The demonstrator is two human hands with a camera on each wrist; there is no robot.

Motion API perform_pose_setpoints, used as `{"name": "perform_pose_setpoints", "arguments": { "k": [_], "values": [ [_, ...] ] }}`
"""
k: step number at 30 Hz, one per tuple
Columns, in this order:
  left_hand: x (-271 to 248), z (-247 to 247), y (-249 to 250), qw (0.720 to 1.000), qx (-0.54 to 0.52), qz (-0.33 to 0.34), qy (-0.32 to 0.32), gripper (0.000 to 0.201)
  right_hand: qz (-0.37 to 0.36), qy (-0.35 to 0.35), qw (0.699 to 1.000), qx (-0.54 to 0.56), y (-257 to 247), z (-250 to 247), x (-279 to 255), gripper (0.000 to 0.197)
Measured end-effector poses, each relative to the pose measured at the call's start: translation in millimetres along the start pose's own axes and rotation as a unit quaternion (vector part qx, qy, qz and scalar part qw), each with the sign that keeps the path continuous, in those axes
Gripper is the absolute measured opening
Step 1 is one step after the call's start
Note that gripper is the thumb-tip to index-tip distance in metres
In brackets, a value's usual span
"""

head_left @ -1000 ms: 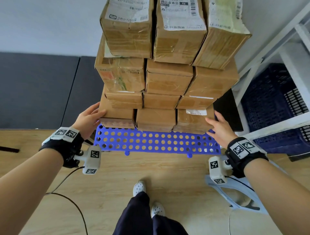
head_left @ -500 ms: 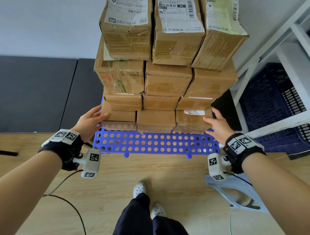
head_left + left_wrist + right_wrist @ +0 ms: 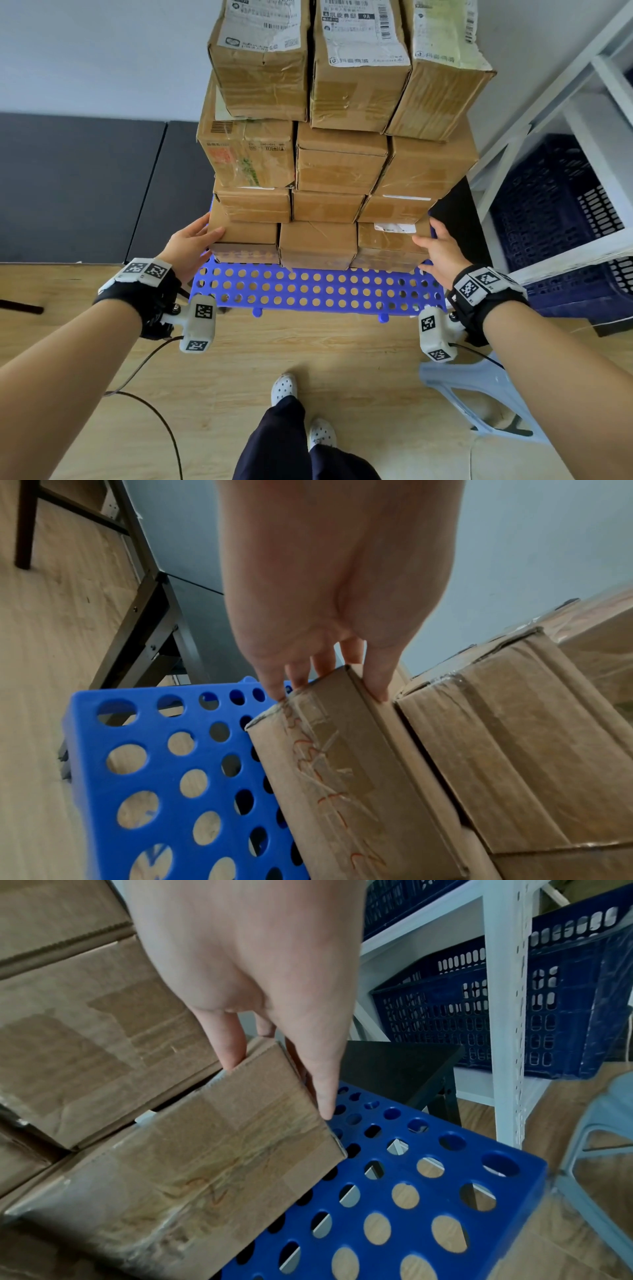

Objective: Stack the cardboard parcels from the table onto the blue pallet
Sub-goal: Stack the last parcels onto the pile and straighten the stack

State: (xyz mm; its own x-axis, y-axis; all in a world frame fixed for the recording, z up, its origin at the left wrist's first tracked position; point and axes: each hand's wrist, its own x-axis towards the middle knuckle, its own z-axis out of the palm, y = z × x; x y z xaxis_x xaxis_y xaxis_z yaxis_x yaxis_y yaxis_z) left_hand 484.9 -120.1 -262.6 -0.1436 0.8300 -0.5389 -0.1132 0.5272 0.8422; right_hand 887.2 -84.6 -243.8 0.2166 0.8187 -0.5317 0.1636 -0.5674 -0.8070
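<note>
Several rows of cardboard parcels [image 3: 339, 164] stand stacked on the blue perforated pallet [image 3: 308, 291]. My left hand [image 3: 209, 230] touches the bottom-left parcel [image 3: 245, 236], with straight fingers on its left side and the thumb on its front. In the left wrist view the left hand [image 3: 337, 680] straddles that parcel's [image 3: 342, 764] far corner above the pallet [image 3: 154, 764]. My right hand [image 3: 428, 234] lies the same way against the bottom-right parcel [image 3: 387, 240]. The right wrist view shows the right hand [image 3: 281, 1069] with straight fingers along that parcel's [image 3: 222, 1164] right side over the pallet [image 3: 411, 1191].
A white shelf rack [image 3: 582, 113] with dark blue crates [image 3: 548, 212] stands to the right. A pale blue stool [image 3: 479, 394] sits by my right arm. A black table [image 3: 68, 188] lies at left and a cable [image 3: 154, 411] trails over the wooden floor. My feet [image 3: 284, 390] are just before the pallet.
Both hands stay against the bottom parcels. They have shifted slightly, and the stack looks a little nearer in view.
</note>
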Motion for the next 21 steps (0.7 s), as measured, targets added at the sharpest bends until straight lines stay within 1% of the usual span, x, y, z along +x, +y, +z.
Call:
{"name": "perform_pose_setpoints", "arguments": {
  "k": [6,9,14,16,18,20,21],
  "values": [
    [-5.2,10.7,3.5,1.0,0.001,0.002,0.011,0.047,0.007,-0.008,1.0,-0.011,-3.5,-0.1,1.7,0.058],
    [-8.2,13.3,4.2,0.999,-0.002,0.013,0.039,0.047,0.006,-0.009,1.0,-0.018,-3.6,-2.8,1.1,0.061],
    [-14.4,14.1,7.6,0.996,0.009,0.027,0.079,0.046,-0.021,-0.022,1.0,-0.004,-6.9,-10.8,-9.6,0.057],
    [-20.4,16.6,11.6,0.997,0.006,0.031,0.073,0.045,-0.031,-0.026,0.999,-0.007,-8.5,-14.4,-14.8,0.055],
    [-30.3,20.3,19.5,0.997,-0.004,0.03,0.077,0.048,-0.043,-0.032,0.999,-0.007,-11.8,-17.9,-20.7,0.052],
    [-36.1,19.7,26.6,0.996,-0.005,0.028,0.082,0.051,-0.052,-0.036,0.998,0.01,-17.6,-19.7,-26.8,0.049],
    [-40.3,20.7,31.2,0.997,0.004,0.033,0.068,0.05,-0.053,-0.036,0.998,0.028,-20.6,-20.4,-29.2,0.048]
  ]
}}
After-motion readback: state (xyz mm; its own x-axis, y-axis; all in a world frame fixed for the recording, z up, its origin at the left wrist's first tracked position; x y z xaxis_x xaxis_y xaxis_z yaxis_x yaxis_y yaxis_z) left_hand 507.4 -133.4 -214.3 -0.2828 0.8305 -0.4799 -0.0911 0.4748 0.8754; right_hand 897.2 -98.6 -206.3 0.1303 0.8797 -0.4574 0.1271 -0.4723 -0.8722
